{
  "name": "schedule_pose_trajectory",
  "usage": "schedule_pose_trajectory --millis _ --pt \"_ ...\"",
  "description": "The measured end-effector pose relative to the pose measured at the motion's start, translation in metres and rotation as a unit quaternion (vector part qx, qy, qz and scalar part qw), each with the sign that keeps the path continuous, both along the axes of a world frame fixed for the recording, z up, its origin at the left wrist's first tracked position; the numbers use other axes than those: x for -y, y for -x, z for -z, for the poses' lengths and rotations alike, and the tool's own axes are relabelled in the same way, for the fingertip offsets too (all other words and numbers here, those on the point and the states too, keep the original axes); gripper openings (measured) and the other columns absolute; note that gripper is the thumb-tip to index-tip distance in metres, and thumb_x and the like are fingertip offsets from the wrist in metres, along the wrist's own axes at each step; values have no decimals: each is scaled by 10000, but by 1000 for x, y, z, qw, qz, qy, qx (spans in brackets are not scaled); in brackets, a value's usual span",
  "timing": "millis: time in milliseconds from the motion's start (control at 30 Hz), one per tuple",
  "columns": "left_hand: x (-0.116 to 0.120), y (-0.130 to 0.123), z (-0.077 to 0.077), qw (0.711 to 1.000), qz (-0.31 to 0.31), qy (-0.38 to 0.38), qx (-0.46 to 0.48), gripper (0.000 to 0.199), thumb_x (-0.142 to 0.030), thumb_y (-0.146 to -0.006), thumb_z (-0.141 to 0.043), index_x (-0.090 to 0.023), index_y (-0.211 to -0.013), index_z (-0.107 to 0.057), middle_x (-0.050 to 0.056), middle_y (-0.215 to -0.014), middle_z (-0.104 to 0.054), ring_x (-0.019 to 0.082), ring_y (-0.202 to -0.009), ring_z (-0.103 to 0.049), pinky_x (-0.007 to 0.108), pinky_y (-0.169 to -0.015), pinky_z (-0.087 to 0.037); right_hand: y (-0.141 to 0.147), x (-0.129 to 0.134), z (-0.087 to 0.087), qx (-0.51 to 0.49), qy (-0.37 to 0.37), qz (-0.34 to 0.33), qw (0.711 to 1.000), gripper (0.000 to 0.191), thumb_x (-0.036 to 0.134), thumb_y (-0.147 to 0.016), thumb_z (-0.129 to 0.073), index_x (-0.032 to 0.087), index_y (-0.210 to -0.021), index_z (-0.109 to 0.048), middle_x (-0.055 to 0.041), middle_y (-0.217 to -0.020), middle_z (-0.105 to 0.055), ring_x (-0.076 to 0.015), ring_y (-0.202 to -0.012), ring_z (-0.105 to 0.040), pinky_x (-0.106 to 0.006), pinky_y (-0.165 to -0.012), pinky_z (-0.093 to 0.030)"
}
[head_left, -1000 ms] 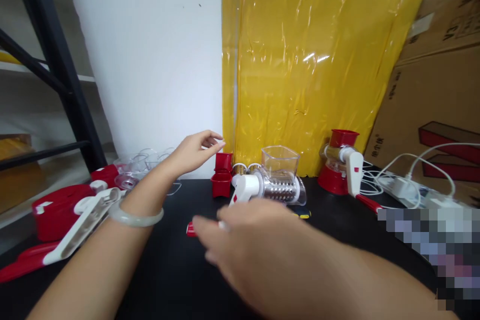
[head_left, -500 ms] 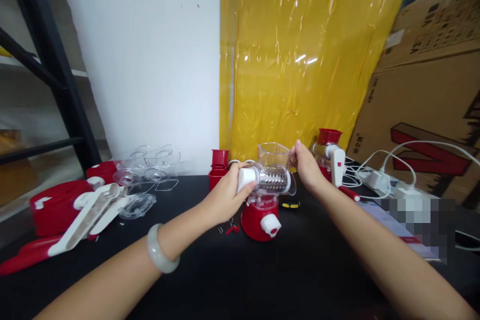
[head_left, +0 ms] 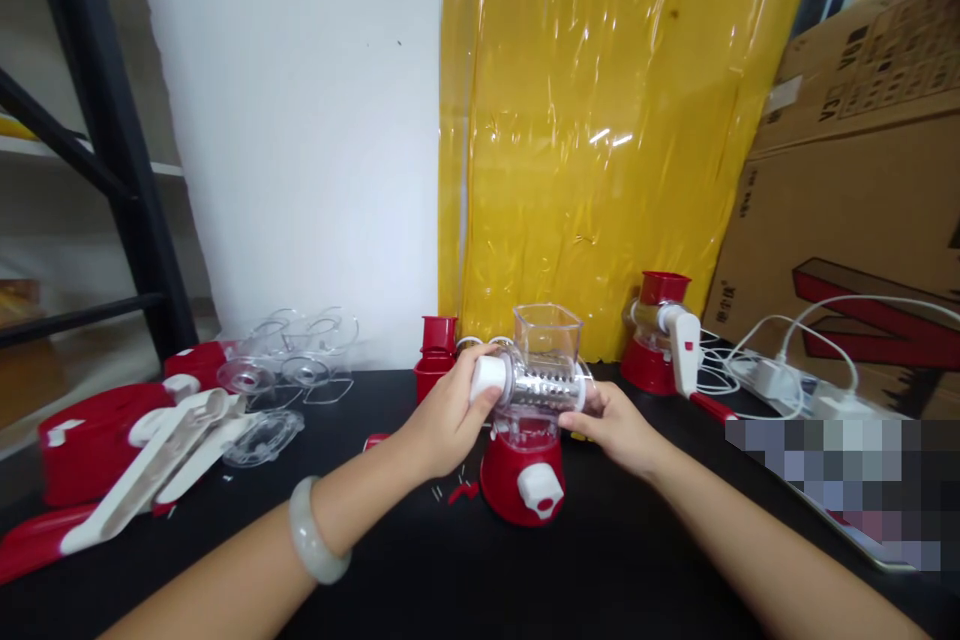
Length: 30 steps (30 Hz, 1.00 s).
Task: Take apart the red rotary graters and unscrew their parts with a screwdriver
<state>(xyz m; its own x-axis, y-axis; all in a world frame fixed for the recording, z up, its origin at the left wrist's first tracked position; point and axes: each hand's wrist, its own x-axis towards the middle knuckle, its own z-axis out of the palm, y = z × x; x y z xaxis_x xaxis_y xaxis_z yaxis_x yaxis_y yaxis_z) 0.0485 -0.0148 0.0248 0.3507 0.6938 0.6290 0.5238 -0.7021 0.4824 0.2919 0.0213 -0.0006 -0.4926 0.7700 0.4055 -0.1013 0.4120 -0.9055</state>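
Note:
In front of me a rotary drum grater stands upright on its red base (head_left: 514, 480), which has a white knob (head_left: 540, 490) on its front. Its clear housing (head_left: 547, 332) with a square hopper sits above the base, and a perforated metal drum (head_left: 546, 386) lies sideways inside it. My left hand (head_left: 450, 410) is closed around the white hub (head_left: 489, 377) at the drum's left end. At the opposite end my right hand (head_left: 615, 425) grips the clear housing's rim, thumb in front and fingers partly hidden behind. Small red parts (head_left: 463, 493) and metal pins lie left of the base.
Another grater (head_left: 651, 360) with a white crank stands at the right, near white cables and a power strip (head_left: 795, 385). Red bases (head_left: 105, 440), white crank handles (head_left: 161, 460) and clear parts (head_left: 292, 360) lie at left. Red pushers (head_left: 436, 350) stand behind. A cardboard box (head_left: 862, 200) borders the right.
My right hand has moved down from beside the hopper to the housing's right end. My left hand stays on the white hub. The view has tilted slightly.

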Motion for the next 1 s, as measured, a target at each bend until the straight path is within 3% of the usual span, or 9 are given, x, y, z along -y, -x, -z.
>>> schedule_pose_trajectory --millis 367,600,700,867,1000 --pt "-6 -4 22 993 -45 -65 87 384 -351 -975 -427 -190 -1321 -384 125 -1185 -620 222 -981 -638 369 -846 -496 0 -1 -4 5 -25 -1 1000 398 473 -718 -777 174 -977 -728 -89 -940 -749 -232 -887 -696 -389 -873 -537" --pt "-11 9 8 996 -6 -84 -19 357 -361 -947 -484 -202 -1261 -420 107 -1156 -616 215 -951 -626 340 -811 -493 -3 -1 -6 21 -39 5 999 396 499 -718 -764 165 -929 -734 -87 -919 -749 -231 -857 -697 -392 -866 -539" --pt "-12 8 10 996 -10 -85 6 351 -360 -956 -466 -197 -1263 -411 107 -1145 -616 202 -913 -625 334 -786 -492 -3 -3 -4 16 -37 7 999 397 500 -715 -766 164 -924 -732 -87 -910 -746 -233 -870 -692 -384 -852 -538" --pt "-10 -2 20 995 -31 -76 63 350 -349 -968 -444 -194 -1279 -403 115 -1162 -618 213 -956 -633 360 -818 -499 -4 -5 -1 18 -26 12 999 383 492 -705 -779 163 -894 -725 -84 -898 -741 -223 -859 -684 -378 -853 -526" --pt "-12 0 17 990 -28 -132 38 369 -333 -953 -471 -193 -1290 -419 141 -1261 -571 259 -1155 -568 425 -964 -461 -4 -5 -3 26 -32 7 999 360 486 -713 -773 157 -850 -724 -74 -852 -739 -202 -807 -676 -344 -799 -534"
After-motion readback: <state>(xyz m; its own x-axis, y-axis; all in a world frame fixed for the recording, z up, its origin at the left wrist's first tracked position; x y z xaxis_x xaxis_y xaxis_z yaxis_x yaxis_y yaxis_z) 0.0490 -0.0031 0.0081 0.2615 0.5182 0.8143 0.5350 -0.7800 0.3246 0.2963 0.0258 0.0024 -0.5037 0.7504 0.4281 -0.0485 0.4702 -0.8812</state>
